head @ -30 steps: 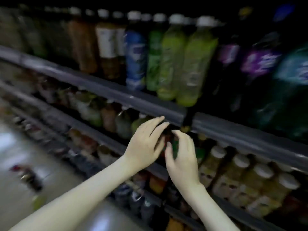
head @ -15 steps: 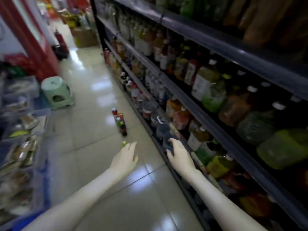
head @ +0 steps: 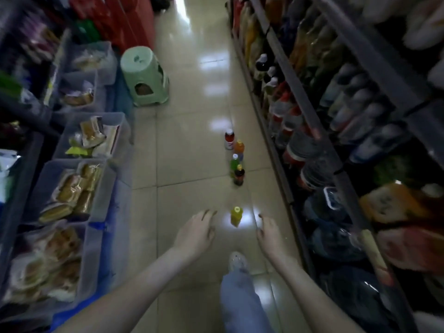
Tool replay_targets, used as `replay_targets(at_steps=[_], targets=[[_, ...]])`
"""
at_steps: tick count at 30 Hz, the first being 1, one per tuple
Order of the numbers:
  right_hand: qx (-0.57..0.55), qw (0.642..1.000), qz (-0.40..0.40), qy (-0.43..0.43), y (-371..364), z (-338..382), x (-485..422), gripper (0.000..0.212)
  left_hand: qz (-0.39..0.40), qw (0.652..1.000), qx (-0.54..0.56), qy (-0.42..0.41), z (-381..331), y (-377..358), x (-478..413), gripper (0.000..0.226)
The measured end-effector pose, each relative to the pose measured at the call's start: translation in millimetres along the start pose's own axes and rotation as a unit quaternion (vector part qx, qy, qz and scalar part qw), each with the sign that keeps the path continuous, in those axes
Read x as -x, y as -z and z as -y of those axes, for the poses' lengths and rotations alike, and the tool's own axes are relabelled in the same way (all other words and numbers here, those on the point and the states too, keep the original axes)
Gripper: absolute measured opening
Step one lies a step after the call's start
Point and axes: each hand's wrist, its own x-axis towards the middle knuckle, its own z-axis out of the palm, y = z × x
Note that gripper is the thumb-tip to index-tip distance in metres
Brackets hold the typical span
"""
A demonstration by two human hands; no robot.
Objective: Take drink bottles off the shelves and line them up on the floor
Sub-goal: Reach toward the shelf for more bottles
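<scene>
A yellow drink bottle (head: pixel 236 216) stands upright on the tiled floor between my two hands. My left hand (head: pixel 197 233) hovers to its left and my right hand (head: pixel 269 233) to its right; both are relaxed, empty and apart from it. Further up the aisle several bottles stand in a row: a dark one with a yellow cap (head: pixel 238 176), a green one (head: pixel 234 162), an orange one (head: pixel 239 148) and a red one with a white cap (head: pixel 229 139). The drink shelves (head: pixel 319 145) run along the right, packed with bottles.
A pale green plastic stool (head: pixel 144 75) stands on the floor at the upper left. Grey-blue bins of packaged snacks (head: pixel 79 188) line the left side. My leg and a light shoe (head: pixel 237 261) are on the floor below the hands.
My view swung from the shelf down the aisle to the floor. Both hands left the shelf empty and now hang over the floor beside the yellow bottle.
</scene>
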Motion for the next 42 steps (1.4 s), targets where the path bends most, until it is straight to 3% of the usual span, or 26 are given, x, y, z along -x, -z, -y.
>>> replay_targets(at_steps=[6,10,14,17,21,26,30,32,36,42], targets=[[0.116,0.984,0.121,-0.061,-102,-44,-173,0.046,0.004,0.999,0.03,0.01,79,-92,-161,0.047],[0.152,0.98,0.126,-0.033,-192,-83,-270,0.067,0.058,0.998,0.033,-0.015,142,-181,-238,0.053],[0.218,0.968,0.121,-0.023,-250,-103,-328,0.047,0.095,0.993,0.003,-0.07,176,-225,-286,0.071],[0.192,0.978,0.076,0.021,-250,-93,-328,0.036,0.123,0.988,-0.012,-0.096,185,-226,-300,0.078],[0.045,0.998,0.037,0.008,-190,-55,-274,0.02,0.217,0.966,-0.001,-0.14,159,-170,-298,0.085],[-0.101,0.995,-0.021,0.015,-44,44,-182,0.015,0.296,0.927,-0.022,-0.23,96,-60,-283,0.099],[-0.147,0.982,-0.115,0.018,67,124,-109,0.017,0.321,0.905,0.004,-0.278,27,52,-264,0.08],[-0.184,0.966,-0.183,0.003,107,149,-78,0.02,0.311,0.904,0.028,-0.291,-5,104,-255,0.065],[-0.305,0.924,-0.221,-0.07,159,177,-24,0.058,0.306,0.901,0.062,-0.3,-59,178,-227,0.055],[-0.47,0.842,-0.245,-0.102,183,186,81,0.025,0.372,0.86,0.157,-0.311,-142,217,-153,0.052]])
